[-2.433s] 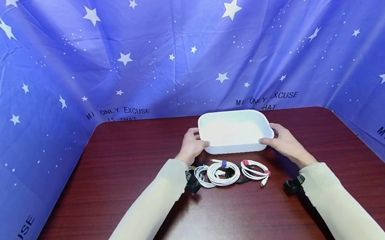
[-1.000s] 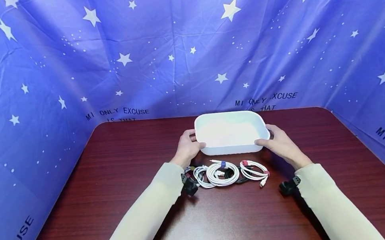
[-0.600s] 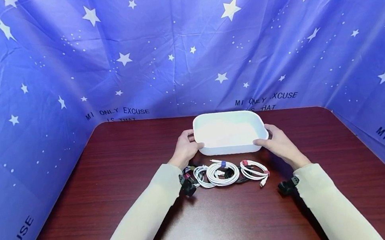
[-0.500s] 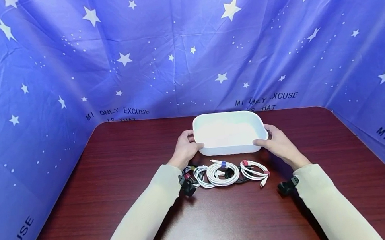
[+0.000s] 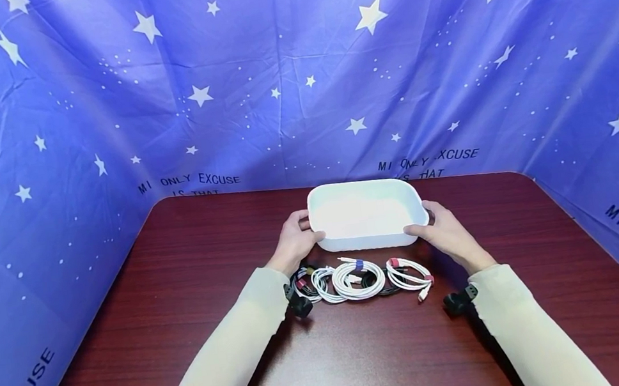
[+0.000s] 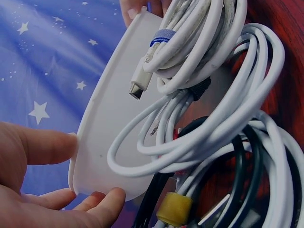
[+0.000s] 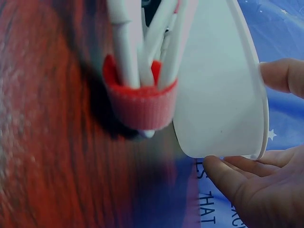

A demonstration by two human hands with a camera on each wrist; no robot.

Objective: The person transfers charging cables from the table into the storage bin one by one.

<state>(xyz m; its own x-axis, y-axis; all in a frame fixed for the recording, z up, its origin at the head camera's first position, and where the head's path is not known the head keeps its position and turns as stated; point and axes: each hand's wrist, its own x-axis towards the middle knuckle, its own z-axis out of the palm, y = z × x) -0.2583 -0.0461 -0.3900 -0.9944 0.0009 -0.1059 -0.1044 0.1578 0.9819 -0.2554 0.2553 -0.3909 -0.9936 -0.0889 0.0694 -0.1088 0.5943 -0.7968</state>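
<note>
A white rectangular plastic bin [image 5: 370, 241] with rounded corners stands toward the back of the table, its inside bright with glare. My left hand [image 5: 295, 240] grips its left end, thumb at the near rim and fingers around the side. At the opposite end my right hand [image 5: 448, 234] holds it the same way, as the right wrist view also shows with the bin wall [image 7: 218, 95] beside the fingers. Just in front of the bin lies a row of coiled cables: a white coil with a blue strap [image 5: 358, 279], a white coil with red straps [image 5: 410, 273], and black ones partly hidden.
The dark red wood-grain table [image 5: 330, 358] runs back to a blue star-printed curtain [image 5: 284, 80] that encloses it on the back and both sides. In the left wrist view a cable coil [image 6: 209, 142] overlaps the bin, with a yellow band [image 6: 174, 209] below.
Both hands have slid the bin a little to the left. More of the leftmost black and white coil shows beside the left wrist. The cables themselves have stayed in place.
</note>
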